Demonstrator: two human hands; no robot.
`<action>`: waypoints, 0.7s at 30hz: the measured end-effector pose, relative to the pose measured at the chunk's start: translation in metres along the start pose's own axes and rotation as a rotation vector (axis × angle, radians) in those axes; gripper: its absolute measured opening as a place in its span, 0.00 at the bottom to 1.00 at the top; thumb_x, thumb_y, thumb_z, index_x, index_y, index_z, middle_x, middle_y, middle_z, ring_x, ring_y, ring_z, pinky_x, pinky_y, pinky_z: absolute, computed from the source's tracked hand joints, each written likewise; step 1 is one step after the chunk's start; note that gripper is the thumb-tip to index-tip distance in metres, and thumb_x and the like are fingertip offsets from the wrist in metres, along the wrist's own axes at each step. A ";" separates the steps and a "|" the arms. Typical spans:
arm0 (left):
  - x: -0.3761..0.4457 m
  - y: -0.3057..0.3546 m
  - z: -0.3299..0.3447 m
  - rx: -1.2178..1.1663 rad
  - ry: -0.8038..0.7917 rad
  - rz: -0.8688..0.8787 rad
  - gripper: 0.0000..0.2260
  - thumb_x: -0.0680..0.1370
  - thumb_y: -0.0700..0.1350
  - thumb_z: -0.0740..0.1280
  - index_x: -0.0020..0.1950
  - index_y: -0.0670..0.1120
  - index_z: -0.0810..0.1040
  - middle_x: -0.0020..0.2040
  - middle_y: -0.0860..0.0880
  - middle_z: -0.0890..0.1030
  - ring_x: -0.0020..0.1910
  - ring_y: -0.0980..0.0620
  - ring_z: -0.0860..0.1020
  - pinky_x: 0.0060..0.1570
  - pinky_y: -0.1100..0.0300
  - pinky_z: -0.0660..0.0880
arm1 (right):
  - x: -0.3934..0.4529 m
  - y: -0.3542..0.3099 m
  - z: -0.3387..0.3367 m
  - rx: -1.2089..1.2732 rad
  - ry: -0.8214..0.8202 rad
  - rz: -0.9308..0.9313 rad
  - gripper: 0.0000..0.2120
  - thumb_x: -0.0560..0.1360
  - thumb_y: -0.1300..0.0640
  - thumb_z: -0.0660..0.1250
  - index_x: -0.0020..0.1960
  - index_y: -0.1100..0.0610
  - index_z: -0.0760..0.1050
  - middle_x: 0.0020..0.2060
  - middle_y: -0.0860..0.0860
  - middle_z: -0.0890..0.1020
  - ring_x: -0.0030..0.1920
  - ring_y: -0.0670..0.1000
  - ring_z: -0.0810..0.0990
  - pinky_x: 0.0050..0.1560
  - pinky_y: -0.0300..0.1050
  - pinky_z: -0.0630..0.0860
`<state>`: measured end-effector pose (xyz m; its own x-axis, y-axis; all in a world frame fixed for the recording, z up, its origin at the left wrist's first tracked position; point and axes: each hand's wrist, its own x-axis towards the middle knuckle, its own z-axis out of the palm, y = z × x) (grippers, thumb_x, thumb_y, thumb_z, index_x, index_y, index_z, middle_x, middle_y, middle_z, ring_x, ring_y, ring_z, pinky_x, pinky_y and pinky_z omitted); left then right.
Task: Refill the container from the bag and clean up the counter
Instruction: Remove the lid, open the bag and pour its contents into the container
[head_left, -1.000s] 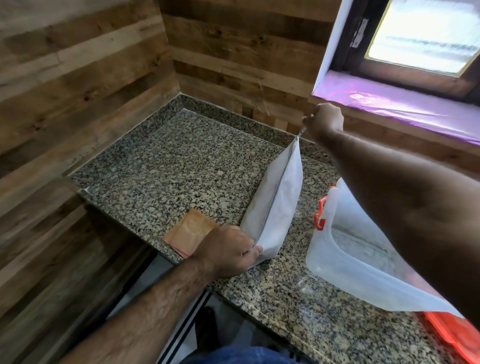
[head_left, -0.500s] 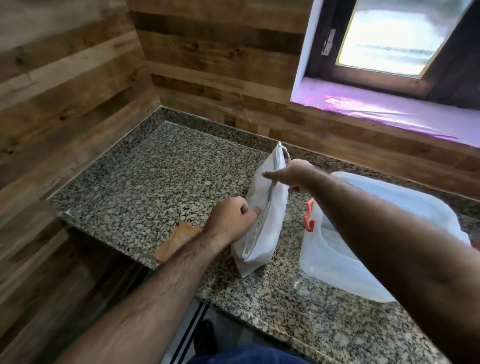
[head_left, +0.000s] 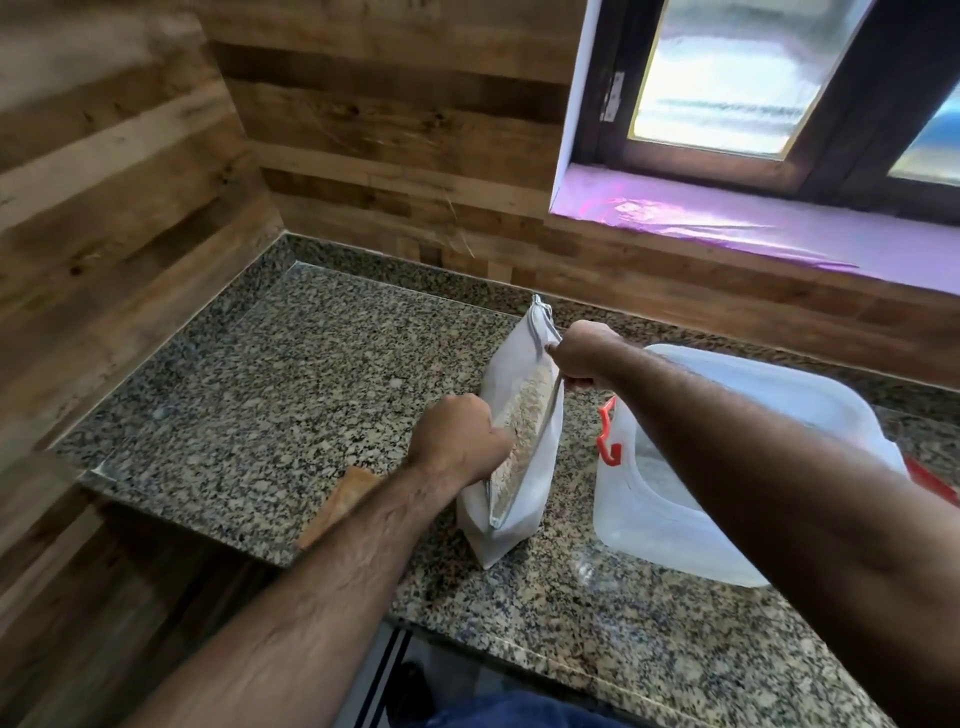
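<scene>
A white bag (head_left: 511, 525) stands upright on the granite counter (head_left: 291, 395), its top pulled open so pale grains show inside. My left hand (head_left: 454, 441) grips the bag's near left edge. My right hand (head_left: 579, 356) pinches the far right edge of the opening. Just right of the bag sits a translucent white container (head_left: 660, 519) with an orange latch (head_left: 605, 434); my right forearm crosses over it and hides much of its inside.
An orange-brown cloth (head_left: 337, 506) lies at the counter's front edge, partly under my left forearm. Wooden walls close the left and back sides. A purple-lined window sill (head_left: 753, 228) runs above the back right. A red piece (head_left: 935, 486) shows beyond the container.
The bag went from stretched up by my raised right hand to standing on the counter. Both hands now pull its mouth apart, exposing the grains.
</scene>
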<state>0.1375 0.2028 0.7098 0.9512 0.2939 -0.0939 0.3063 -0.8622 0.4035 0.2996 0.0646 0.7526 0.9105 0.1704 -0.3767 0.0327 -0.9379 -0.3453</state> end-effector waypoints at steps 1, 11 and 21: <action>-0.001 -0.005 0.000 -0.050 0.040 -0.034 0.16 0.79 0.54 0.67 0.36 0.46 0.78 0.31 0.50 0.78 0.28 0.53 0.77 0.25 0.65 0.67 | 0.001 0.000 0.000 0.017 0.006 0.011 0.21 0.88 0.51 0.62 0.42 0.62 0.78 0.31 0.54 0.83 0.15 0.44 0.76 0.17 0.32 0.67; -0.003 -0.030 0.020 -0.484 -0.183 0.046 0.17 0.77 0.54 0.65 0.35 0.44 0.77 0.31 0.47 0.77 0.30 0.51 0.72 0.34 0.58 0.67 | -0.003 -0.032 0.016 0.043 -0.020 0.037 0.46 0.74 0.17 0.51 0.48 0.59 0.81 0.36 0.53 0.85 0.33 0.50 0.85 0.39 0.44 0.81; 0.008 -0.053 0.021 -0.533 -0.288 0.216 0.35 0.78 0.74 0.59 0.40 0.41 0.78 0.37 0.43 0.82 0.35 0.51 0.76 0.37 0.53 0.72 | 0.024 -0.036 0.030 -0.179 -0.019 0.122 0.12 0.81 0.54 0.66 0.52 0.61 0.85 0.38 0.52 0.88 0.35 0.48 0.87 0.34 0.42 0.85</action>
<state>0.1300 0.2425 0.6682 0.9840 -0.0502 -0.1707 0.1163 -0.5445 0.8307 0.3075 0.1116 0.7301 0.9041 0.0563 -0.4235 -0.0030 -0.9904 -0.1381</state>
